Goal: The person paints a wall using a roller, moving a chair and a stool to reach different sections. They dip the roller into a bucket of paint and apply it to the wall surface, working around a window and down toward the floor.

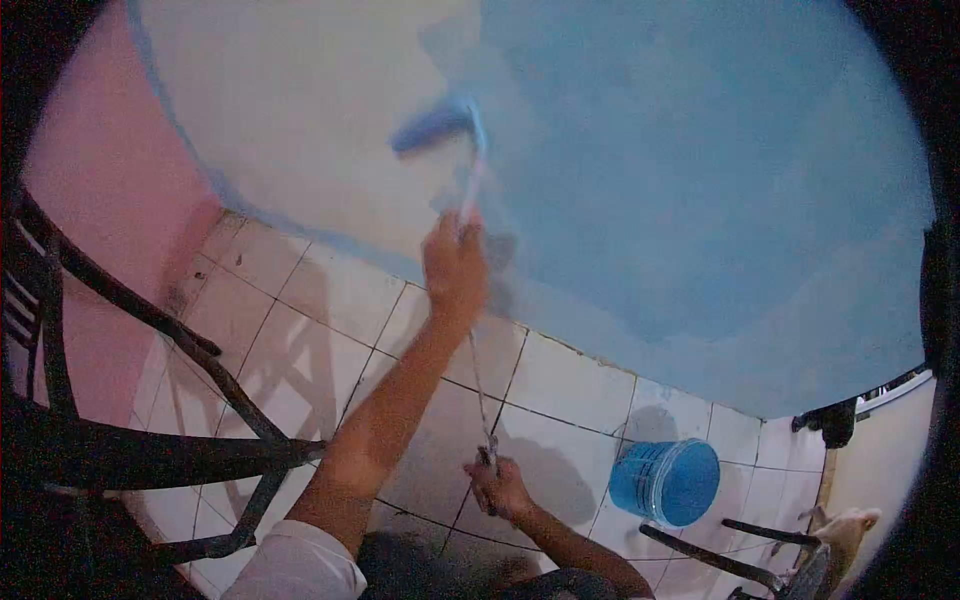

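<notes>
A paint roller point(435, 130) with a blue-wet sleeve, slightly blurred, is at the wall, over its unpainted pale part point(300, 90). The blue painted part point(680, 180) lies to the right. My left hand point(456, 262), up near the roller frame, is wrapped round its long thin pole point(478, 375). Lower down, my right hand point(499, 487) is closed round the pole's bottom end. The pole slants between both hands. A blue paint bucket point(665, 482) stands on the tiled floor, right of my right hand.
Dark chair-like furniture point(170, 455) fills the left side, beside a pink wall point(110, 170). White tiles point(570, 380) meet the wall's foot. More dark bars point(710, 560) and a pale cloth-like item point(850, 530) are at the lower right.
</notes>
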`<state>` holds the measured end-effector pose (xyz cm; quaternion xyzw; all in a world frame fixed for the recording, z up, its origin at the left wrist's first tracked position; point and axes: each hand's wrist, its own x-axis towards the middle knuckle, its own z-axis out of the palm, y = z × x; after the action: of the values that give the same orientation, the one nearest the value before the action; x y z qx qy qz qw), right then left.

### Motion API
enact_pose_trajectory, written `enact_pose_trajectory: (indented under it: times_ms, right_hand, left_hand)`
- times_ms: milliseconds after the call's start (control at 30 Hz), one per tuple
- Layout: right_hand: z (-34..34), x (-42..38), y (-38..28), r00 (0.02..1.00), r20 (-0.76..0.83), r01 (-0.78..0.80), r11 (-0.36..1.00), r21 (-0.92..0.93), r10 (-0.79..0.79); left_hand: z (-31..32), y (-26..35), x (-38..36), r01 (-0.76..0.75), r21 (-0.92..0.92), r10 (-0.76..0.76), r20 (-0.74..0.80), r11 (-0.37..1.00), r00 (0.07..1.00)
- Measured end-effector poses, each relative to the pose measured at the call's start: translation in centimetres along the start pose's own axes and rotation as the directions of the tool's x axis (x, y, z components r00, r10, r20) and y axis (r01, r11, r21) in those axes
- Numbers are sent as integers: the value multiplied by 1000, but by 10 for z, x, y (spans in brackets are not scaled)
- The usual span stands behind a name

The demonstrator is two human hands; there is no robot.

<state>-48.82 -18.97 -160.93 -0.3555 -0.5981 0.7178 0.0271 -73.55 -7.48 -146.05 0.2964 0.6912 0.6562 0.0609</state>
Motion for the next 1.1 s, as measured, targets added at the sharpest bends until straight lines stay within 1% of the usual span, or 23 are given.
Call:
enact_pose_trajectory:
  times_ms: [33, 67, 100, 133, 167, 267, 300, 367, 433, 500, 600, 633, 667, 767, 833, 867, 900, 933, 967, 1000, 1033, 1067, 1100]
  right_hand:
    - [-5, -3, 47, 998, 3, 62, 997, 52, -62]
    - [2, -16, 74, 999, -48, -15, 986, 163, 23]
    - [9, -29, 101, 989, -98, -77, 957, 280, 109]
    - [24, -42, 110, 921, -158, -248, 849, 467, 356]
    - [30, -47, 108, 941, -107, -245, 864, 439, 321]
    - [44, -65, 102, 973, 28, -221, 897, 382, 228]
    - [49, -70, 100, 978, 73, -209, 904, 373, 197]
    - [59, -69, 110, 979, 153, -195, 856, 480, 137]
    - [83, -56, 140, 977, 204, -187, 702, 687, 61]
    - [108, -43, 125, 979, 100, -199, 702, 684, 180]
    - [92, -2, 109, 963, 135, -269, 834, 482, 232]
    - [84, 12, 103, 955, 181, -288, 882, 372, 235]
    - [76, 19, 79, 969, 174, -235, 878, 417, 177]
    - [45, 35, 10, 960, 194, -239, 949, 206, 200]
    - [16, 32, -30, 976, 164, -120, 983, -140, 143]
    - [1, 16, -49, 989, 143, 5, 940, -342, 47]
    - [-24, 0, -57, 980, 101, 199, 844, -498, -172]
    - [-49, -15, -65, 922, 53, 318, 675, -666, -383]
    - [-82, -39, -66, 742, 51, 428, 415, -803, -668]
    - [-109, -75, -106, 913, -123, 246, 765, -595, -389]
    - [-141, -100, -120, 908, -276, 178, 888, -424, -314]
    - [-171, -124, -131, 863, -400, 306, 949, -71, -308]
    - [-215, -148, -138, 750, -565, 306, 938, -164, -344]
  left_hand:
    - [9, -16, -19, -79, 101, 78, 21, 992, 997]
    - [32, -57, -43, -203, 196, 208, -7, 959, 978]
    - [44, -76, -74, -209, 244, 201, 56, 947, 978]
    - [55, -93, -104, -221, 289, 194, 120, 932, 974]
    - [59, -93, -125, -128, 298, 47, 265, 946, 963]
    - [53, -80, -136, 42, 291, -151, 366, 956, 918]
    - [58, -101, -135, -137, 188, 70, 325, 973, 943]
    - [51, -95, -130, -113, 157, 49, 366, 981, 929]
    - [37, -96, -123, -112, 84, 72, 382, 990, 921]
    - [19, -88, -106, -73, 186, -12, 421, 980, 907]
    - [-3, -26, -58, -25, 183, -46, 370, 983, 928]
    - [-1, -29, -39, -198, 166, 149, 266, 966, 952]
    - [-1, -33, -24, -368, 172, 343, 160, 914, 926]
    - [-15, 22, 4, -101, 168, 75, 154, 981, 985]
    - [-13, -5, 12, -231, 231, 201, 145, 945, 969]
    - [-9, -17, 10, -302, 237, 266, 173, 923, 948]
    - [-15, -16, 3, -521, 41, 507, 179, 852, 843]
    - [-17, -3, -1, -52, 260, -5, 213, 964, 977]
    - [-16, -9, -7, -49, -22, 52, 191, 999, 980]
    - [-21, -19, -7, 42, -219, 20, 277, 975, 961]
    - [-22, -31, -11, -24, -182, 62, 205, 983, 977]
    - [-13, -29, -14, -13, -219, 52, 176, 976, 983]
    - [-5, -26, -17, -4, -255, 42, 146, 967, 988]
